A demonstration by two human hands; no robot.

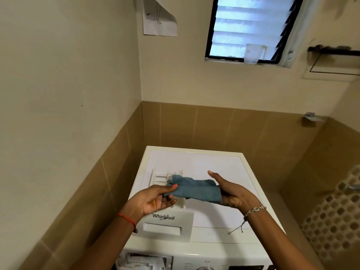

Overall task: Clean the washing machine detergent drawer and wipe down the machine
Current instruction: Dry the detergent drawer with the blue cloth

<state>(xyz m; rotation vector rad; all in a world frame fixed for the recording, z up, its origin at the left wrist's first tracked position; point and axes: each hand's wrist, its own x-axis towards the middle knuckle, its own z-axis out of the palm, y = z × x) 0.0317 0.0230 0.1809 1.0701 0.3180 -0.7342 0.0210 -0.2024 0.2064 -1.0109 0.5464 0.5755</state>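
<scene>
White washing machine [224, 162] in corner, top bare and glossy. Detergent drawer [167, 225] out, lying on top at 7 o'clock side, Whirlpool front facing camera. Empty drawer slot [144, 262] at 6 o'clock. Folded blue cloth [194, 191] above the drawer: left hand [155, 199] pinches one end, right hand [231, 193] grips the other. Tan tile band [214, 125] behind, cream wall above. Louvre window [247, 26] at 1 o'clock, paper sheet [159, 18] at 12, white lattice panel [335, 221] at 4.

One wide head-worn view, from standing height. Faces forward and down across the washer [224, 164] top, close in; back wall [194, 86] and window [249, 28] fill the upper frame.
</scene>
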